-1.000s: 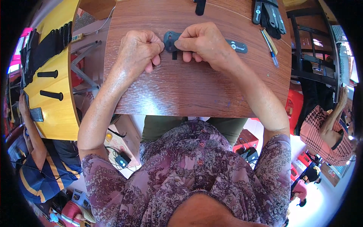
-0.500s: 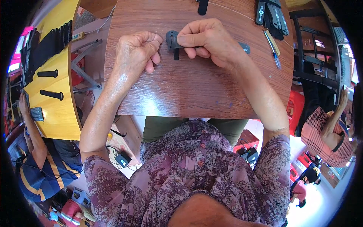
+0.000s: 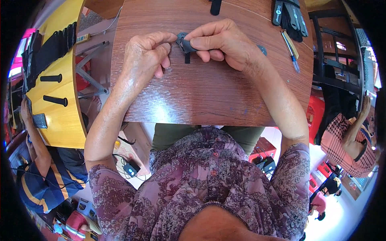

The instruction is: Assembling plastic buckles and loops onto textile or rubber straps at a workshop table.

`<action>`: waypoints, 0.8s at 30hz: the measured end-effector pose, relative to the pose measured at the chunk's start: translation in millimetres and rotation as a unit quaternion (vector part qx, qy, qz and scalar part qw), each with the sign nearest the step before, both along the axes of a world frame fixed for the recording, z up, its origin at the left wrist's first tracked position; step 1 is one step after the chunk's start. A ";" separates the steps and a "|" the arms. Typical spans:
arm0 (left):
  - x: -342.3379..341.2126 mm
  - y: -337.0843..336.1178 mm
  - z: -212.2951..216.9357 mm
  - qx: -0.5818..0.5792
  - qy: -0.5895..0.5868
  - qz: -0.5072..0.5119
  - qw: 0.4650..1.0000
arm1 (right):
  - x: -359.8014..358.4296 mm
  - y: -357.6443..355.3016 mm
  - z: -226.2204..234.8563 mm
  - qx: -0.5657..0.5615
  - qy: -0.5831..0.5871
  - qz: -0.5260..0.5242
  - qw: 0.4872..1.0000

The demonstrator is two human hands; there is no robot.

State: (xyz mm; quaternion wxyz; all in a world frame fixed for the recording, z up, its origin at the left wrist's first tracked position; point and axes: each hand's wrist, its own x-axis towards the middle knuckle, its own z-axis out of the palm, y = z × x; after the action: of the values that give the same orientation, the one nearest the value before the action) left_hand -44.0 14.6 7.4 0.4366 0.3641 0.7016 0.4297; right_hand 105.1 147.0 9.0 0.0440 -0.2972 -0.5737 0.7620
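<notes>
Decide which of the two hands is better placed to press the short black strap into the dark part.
Probably left. The right hand already pinches the dark part, while the left hand has fingertips beside the short black strap.

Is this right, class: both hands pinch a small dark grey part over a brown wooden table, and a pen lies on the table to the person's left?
Not quite. The head view shows the pen on the person's right, near the table's far right edge. The rest holds: the left hand and right hand both pinch the small dark grey part over the brown wooden table.
</notes>
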 end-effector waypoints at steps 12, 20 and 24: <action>-3.0 -0.2 -1.4 0.008 -0.005 -0.011 1.000 | 1.2 -1.7 -1.9 -0.028 0.016 -0.018 0.999; -3.5 -4.1 -0.8 0.001 -0.022 -0.003 1.000 | -4.1 -2.7 -1.5 0.000 -0.022 -0.029 0.999; -4.1 -3.6 3.1 -0.014 -0.040 -0.015 0.999 | -6.6 -5.3 2.3 0.031 -0.042 -0.030 0.998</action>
State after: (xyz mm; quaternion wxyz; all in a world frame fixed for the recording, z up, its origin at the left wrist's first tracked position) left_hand -48.1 11.0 10.5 0.4757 0.3511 0.6839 0.4274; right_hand 98.6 141.6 11.3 0.0519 -0.3442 -0.5895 0.7289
